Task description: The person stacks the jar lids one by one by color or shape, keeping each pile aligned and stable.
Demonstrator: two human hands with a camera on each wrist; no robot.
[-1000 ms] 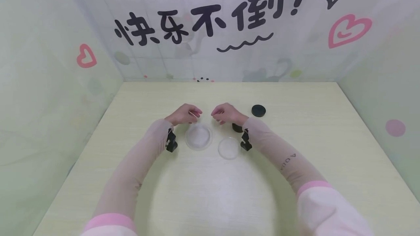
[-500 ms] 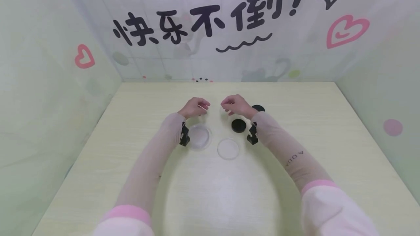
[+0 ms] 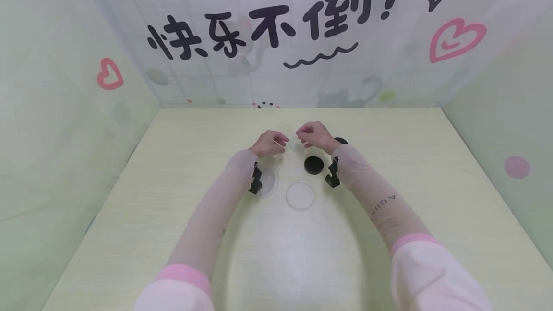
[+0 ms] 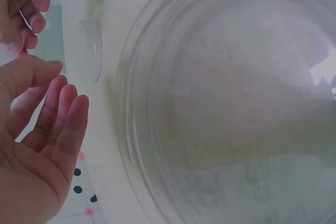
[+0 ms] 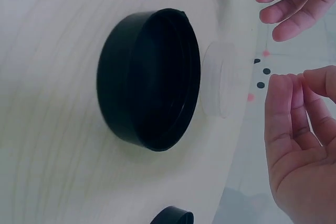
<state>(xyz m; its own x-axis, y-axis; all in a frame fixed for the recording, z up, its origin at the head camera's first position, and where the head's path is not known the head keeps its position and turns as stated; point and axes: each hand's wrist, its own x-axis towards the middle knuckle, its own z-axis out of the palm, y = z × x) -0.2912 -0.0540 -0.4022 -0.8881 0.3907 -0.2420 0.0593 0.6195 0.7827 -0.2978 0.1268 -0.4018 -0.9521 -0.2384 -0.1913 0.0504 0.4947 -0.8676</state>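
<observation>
Both hands are over the far middle of a pale wood-look surface [image 3: 276, 263]. The left hand [image 3: 270, 144] has a loose grip, fingers softly curled with a small gap to the thumb, and I can't see anything in it. The right hand [image 3: 316, 135] has its fingers bent in toward the thumb, tips really close; can't tell if they're actually touching, but nothing shows in that grip either.

Between the two hands there's a small clear round container [image 3: 294, 145] sitting on the surface, kinda hard to spot. The big clear dish [image 3: 270, 184] is nearer and on the left, partly blocked by the black wrist mount [image 3: 256, 181] on the left arm. To the right of it and a bit nearer is a flat clear disc [image 3: 300, 196].

Then you've got two black lids. One black lid [image 3: 314, 165] lies hollow side up, just near of the right hand and far of the clear disc. The other black lid [image 3: 341, 140] is farther and more to the right, partly hidden behind the right wrist.

Both arms have beige sleeves [image 3: 207, 220] with pink bands up by the white cuffs. On the far side hangs a pale backdrop [image 3: 259, 78] with chunky dark Chinese lettering and a pink heart on the right.
</observation>
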